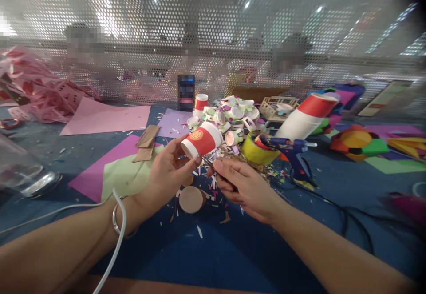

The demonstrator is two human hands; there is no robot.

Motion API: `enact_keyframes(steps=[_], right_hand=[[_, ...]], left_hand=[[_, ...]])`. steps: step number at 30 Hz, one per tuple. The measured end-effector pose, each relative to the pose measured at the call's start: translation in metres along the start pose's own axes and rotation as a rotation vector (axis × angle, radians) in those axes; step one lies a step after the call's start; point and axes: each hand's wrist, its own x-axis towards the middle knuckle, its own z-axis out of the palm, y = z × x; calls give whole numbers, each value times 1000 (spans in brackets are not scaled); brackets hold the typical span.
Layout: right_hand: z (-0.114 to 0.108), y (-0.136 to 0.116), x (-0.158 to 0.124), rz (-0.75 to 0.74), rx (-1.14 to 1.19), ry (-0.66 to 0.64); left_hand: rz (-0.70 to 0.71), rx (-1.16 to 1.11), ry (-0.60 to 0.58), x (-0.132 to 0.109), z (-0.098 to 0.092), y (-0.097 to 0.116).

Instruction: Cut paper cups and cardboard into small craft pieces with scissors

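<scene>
A red and white paper cup [203, 139] with a gold round emblem lies tilted in my left hand [171, 163], whose fingers and thumb close around its lower left end. My right hand [244, 187] is closed around a slim, dark metal tool [207, 160] that looks like scissors. Its tip is at the lower edge of the cup; the handles are mostly hidden by my fingers. Below the hands, a pale round disc [191, 199] rests on the blue table among paper scraps. Just behind the cup is a heap of cut white cup pieces [238, 112] with green strips.
A blue glue gun [296, 152] leans at a yellow tape roll [258, 149], its black cable [342, 209] running right. Stacked cups [304, 118] tilt behind it. Pink paper [106, 117], green paper [128, 176] and a clear container [25, 169] lie left. A white cord [116, 236] crosses my left wrist.
</scene>
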Motion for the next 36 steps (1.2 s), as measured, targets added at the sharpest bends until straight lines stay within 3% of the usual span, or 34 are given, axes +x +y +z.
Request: enact_keyframes(steps=[13,20,32,36], right_hand=[[0,1,-2,2,6,12],[0,0,-2,1,8,1],[1,-1,-1,7,7,11],[1,-1,-2,22,2,20]], left_hand=[[46,101,12,-4,0,-1],[57,40,-11,-6,0,2],[43,69,90,-4,2,4],[74,125,71,-2,0,3]])
